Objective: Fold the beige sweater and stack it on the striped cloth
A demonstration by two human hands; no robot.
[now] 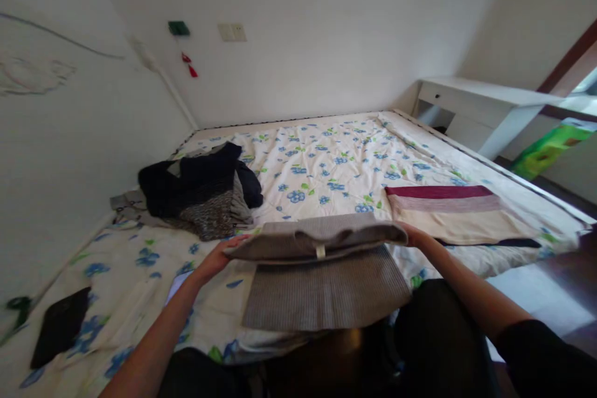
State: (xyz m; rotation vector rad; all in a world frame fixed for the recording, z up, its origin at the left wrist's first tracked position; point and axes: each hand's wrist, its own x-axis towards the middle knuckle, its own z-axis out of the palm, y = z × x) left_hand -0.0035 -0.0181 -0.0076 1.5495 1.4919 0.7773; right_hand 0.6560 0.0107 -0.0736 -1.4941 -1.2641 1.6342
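Observation:
A grey-brown ribbed sweater lies on the bed in front of me, its upper part lifted and folded across the body. A pale label shows at its neckline. My left hand grips the left end of the raised part, fingers partly hidden by the cloth. At the opposite end my right hand is closed on the edge, most of its fingers behind the fabric. To the right lies a flat folded striped garment in maroon, mauve, cream and a dark band.
A heap of dark and grey clothes sits on the left of the floral bedsheet. A black flat object, perhaps a tablet, lies near the left edge. A white desk stands at the back right.

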